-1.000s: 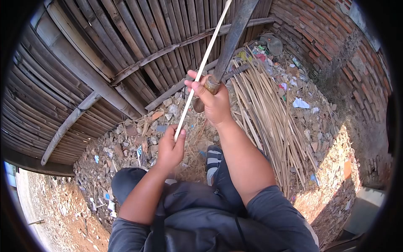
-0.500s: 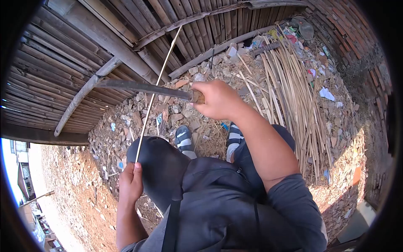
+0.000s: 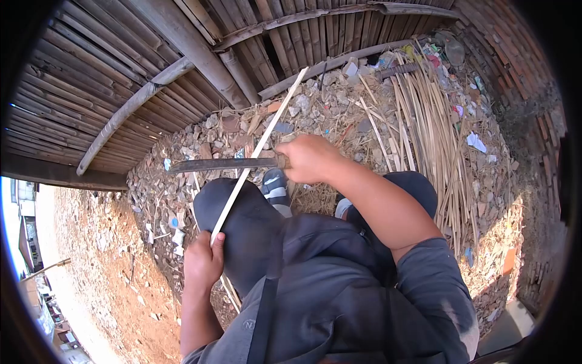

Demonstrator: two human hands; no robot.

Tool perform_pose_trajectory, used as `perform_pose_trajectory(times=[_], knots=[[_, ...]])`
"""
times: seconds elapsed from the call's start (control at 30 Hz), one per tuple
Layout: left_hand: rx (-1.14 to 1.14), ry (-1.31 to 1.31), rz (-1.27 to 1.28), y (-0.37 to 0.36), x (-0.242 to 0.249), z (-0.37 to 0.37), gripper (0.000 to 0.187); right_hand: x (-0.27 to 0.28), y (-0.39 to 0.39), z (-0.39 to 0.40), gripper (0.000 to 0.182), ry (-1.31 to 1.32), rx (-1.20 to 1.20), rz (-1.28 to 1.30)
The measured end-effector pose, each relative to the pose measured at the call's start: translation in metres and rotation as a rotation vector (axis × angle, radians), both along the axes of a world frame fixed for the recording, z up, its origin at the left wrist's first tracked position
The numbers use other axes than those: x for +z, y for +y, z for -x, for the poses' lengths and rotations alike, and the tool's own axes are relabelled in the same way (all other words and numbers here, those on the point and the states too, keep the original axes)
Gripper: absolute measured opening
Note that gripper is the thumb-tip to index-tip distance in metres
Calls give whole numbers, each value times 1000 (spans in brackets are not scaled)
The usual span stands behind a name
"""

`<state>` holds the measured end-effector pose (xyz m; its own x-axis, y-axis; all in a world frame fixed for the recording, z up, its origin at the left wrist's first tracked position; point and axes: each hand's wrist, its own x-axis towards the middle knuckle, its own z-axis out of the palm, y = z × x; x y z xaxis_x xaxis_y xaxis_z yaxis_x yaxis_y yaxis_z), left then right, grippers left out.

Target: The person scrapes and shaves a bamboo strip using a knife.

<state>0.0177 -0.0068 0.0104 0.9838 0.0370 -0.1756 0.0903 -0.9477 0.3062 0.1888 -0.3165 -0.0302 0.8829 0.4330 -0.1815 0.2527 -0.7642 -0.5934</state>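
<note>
My right hand [image 3: 310, 158] is closed around the short wooden handle of a machete [image 3: 218, 164], whose long dark blade points left. The blade crosses a pale bamboo strip [image 3: 270, 130] a short way from my knuckles, overlapping it in this view. My left hand [image 3: 204, 258] grips the strip's near end, thumb along it, beside my left knee. From there the strip slants up and away to the right, its broad face showing. Part of another thin strip [image 3: 229, 292] shows beside my left forearm.
A large pile of split bamboo strips [image 3: 430, 127] lies on the right. Stones and litter cover the ground around my sandalled foot [image 3: 276, 188]. A bamboo-slat wall [image 3: 115, 91] stands ahead and left, a brick wall [image 3: 509, 60] to the right.
The machete has come down and nearer to me, its tip dropping from in front of the bamboo-slat wall to over the stones. The strip has turned broad side up, its far end leaning further right.
</note>
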Motion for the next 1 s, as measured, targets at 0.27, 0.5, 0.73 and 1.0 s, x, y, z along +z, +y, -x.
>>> perform_pose_trajectory(times=[0.27, 0.5, 0.73, 1.0], knots=[[26, -26, -22, -1, -6, 6, 43, -28, -4, -9, 40, 2, -131, -107], [15, 52, 50, -2, -3, -1, 50, -34, -21, -22, 46, 75, -175, -154], [-28, 68, 116, 10, -3, -3, 51, -4, -8, -1, 51, -55, -6, 35], [-8, 102, 129, 13, 2, -2, 47, -17, 2, -1, 38, -66, -107, -118]])
